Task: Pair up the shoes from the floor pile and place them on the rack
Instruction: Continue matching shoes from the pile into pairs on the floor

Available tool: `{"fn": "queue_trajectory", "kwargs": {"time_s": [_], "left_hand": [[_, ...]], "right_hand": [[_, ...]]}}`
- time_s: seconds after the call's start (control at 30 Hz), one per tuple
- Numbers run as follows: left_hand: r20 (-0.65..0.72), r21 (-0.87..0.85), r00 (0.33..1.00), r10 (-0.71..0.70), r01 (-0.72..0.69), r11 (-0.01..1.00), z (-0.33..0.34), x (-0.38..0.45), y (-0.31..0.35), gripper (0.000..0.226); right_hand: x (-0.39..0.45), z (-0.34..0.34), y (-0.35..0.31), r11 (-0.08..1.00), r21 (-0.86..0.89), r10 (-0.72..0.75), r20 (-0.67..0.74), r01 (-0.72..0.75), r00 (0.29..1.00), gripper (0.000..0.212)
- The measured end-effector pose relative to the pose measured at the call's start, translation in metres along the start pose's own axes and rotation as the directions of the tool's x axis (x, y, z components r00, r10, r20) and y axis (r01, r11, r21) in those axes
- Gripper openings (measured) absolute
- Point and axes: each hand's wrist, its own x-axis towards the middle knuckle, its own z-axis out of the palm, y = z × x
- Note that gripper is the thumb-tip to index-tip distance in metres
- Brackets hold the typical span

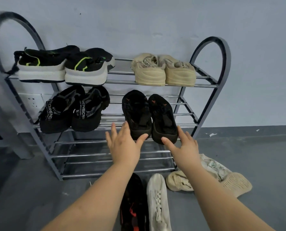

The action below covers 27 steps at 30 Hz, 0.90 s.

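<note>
— So, how far along?
— Four pairs sit on the rack; both hands, left hand and right hand, fingers spread wide, touch the black pair on its middle shelf.
— Left?
— Four loose shoes on the floor below the rack.

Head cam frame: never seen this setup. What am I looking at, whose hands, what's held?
There is no robot here. One wide-angle camera sits on a person's head, looking forward and down, so the two bare arms are the wearer's own.

In front stands a metal shoe rack against the wall. Its top shelf has a black-and-green pair and a beige pair. The middle shelf has a black lettered pair and a plain black pair.

The left hand and right hand touch the heels of that plain black pair with spread fingers; nothing is gripped. A few unsorted shoes lie on the floor.
</note>
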Motion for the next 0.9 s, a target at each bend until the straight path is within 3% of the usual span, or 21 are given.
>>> {"fn": "queue_trajectory", "kwargs": {"time_s": [0.17, 0.3, 0.53, 0.77, 0.83, 0.9], "left_hand": [[0.052, 0.079, 0.997, 0.05, -0.054, 0.995, 0.01, 0.025, -0.001, 0.082], [0.071, 0.096, 0.99, 0.126, -0.132, 0.987, 0.009, 0.04, -0.007, 0.081], [0.017, -0.087, 0.991, 0.135, -0.133, 0.987, 0.021, 0.039, -0.011, 0.082], [0.1, 0.021, 0.989, 0.105, -0.108, 0.994, 0.013, 0.029, -0.002, 0.084], [0.088, 0.085, 0.98, 0.18, -0.187, 0.979, 0.009, 0.02, 0.003, 0.084], [0.085, 0.135, 0.93, 0.358, -0.367, 0.92, 0.011, 0.007, 0.009, 0.081]], "right_hand": [[0.028, 0.007, 0.0, 0.977, -0.201, -0.067, 0.035, 0.073, 0.997, 0.078], [0.045, 0.015, -0.001, 0.985, -0.165, -0.04, 0.032, 0.045, 0.999, 0.078], [0.058, 0.028, 0.01, 0.996, -0.01, -0.084, 0.0, 0.084, 0.996, 0.078], [0.052, 0.021, 0.008, 0.985, -0.156, -0.077, 0.026, 0.08, 0.997, 0.084], [0.038, 0.018, 0.008, 0.963, -0.254, -0.08, 0.057, 0.092, 0.995, 0.088], [0.022, 0.012, 0.014, 0.908, -0.402, -0.073, 0.123, 0.118, 0.99, 0.089]]}}
